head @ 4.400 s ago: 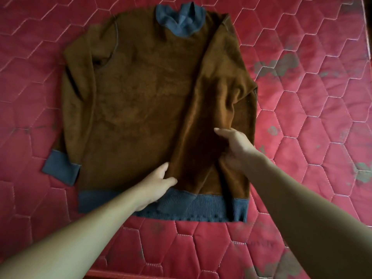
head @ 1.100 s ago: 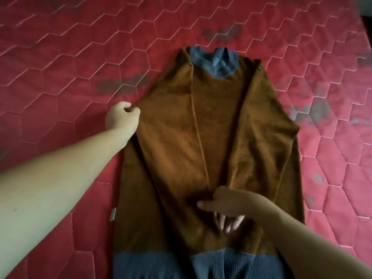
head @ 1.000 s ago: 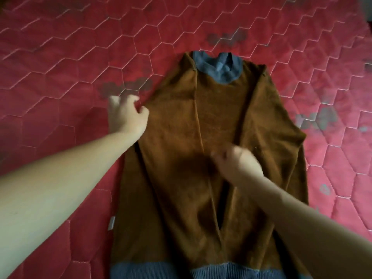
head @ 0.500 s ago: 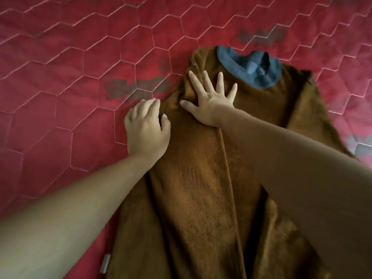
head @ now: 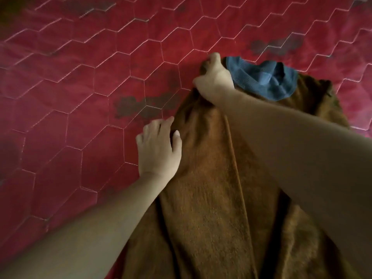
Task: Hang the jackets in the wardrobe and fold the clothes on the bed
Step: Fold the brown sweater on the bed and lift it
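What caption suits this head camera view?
Right hand grips the fuzzy brown sweater beside its blue ribbed collar; left hand rests on its edge.

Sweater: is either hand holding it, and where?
The right hand grips the sweater at its shoulder beside the blue collar; the left hand rests on its edge.

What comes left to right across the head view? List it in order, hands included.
Red mattress → left hand resting at the edge of the brown sweater → right hand gripping the sweater's shoulder → blue collar.
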`<state>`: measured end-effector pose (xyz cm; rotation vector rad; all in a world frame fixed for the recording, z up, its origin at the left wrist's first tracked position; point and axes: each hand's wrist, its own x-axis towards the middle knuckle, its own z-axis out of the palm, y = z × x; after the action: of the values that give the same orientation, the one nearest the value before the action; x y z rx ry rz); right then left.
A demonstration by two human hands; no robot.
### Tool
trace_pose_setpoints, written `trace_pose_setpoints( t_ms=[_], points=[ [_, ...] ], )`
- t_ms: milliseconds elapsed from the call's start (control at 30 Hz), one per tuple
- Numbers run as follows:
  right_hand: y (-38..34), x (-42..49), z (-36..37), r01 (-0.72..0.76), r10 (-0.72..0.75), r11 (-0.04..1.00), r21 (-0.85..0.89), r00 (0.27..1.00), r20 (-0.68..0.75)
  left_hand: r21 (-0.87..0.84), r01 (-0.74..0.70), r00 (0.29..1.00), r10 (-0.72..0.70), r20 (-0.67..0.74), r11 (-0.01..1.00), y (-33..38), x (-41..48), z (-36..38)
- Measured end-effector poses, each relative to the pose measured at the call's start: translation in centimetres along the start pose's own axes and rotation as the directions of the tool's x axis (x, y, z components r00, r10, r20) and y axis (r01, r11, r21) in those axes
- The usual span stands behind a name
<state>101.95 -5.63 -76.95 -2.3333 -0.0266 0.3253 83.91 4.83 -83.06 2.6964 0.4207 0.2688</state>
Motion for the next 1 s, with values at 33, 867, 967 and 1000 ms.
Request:
trace_pose_setpoints(
  t_ms=[33,867,967,1000],
  points=[
    [-0.7,0.9,-0.1,-0.04,0.037,0.992,0.12,0.999,0.031,-0.013,0.006,1.0,-0.006,-0.004,1.0,0.0,0.0,0.0],
    [20.2,-0.4,-14.0,-0.234,0.257,0.689,-0.686,0.964,-0.07,0.021,-0.053,0.997,0.055,-0.054,0.998,-0.5,0.3,0.7],
    [19.2,-2.6,-13.6,-0.182,0.152,0.751,-0.635,0.983,-0.101,0.015,-0.043,0.997,0.044,-0.06,0.999,-0.4,0.4,0.8],
    [18.8,-4.5,-13.1,-0.138,0.072,0.779,-0.611,0.989,-0.132,0.008,-0.043,0.997,0.043,-0.061,0.999,-0.4,0.5,0.8]
  ],
)
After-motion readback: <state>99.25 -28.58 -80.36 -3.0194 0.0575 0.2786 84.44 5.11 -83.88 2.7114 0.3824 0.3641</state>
